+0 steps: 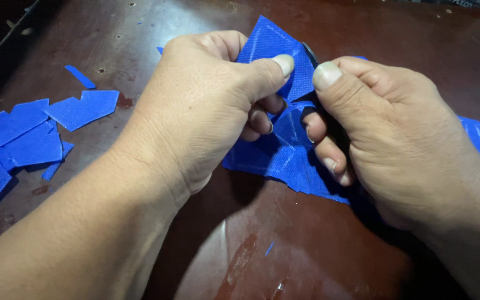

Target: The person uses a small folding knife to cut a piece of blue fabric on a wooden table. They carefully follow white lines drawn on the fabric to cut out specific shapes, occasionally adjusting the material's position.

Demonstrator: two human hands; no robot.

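Two hands meet over one blue fabric piece at the centre of a dark red-brown table. Much of the fabric is hidden: the right hand covers its right part, and only a strip shows again beyond the wrist, cut off at the right edge of the view. A small dark, rounded object shows between the two thumbs; it is mostly covered and cannot be identified. Both forearms are cut off at the lower edge.

The left hand is closed. Its thumb presses the upper flap of the fabric against the curled fingers behind it, so the flap stands pinched and raised off the table. The right hand is also closed: its thumb bears on the fabric edge just beside the left thumb, and its fingers curl under, their tips touching the fabric fold below. The fingertips of the two hands are near each other, with the fabric between them.

A heap of blue scraps lies on the table well apart to the left.
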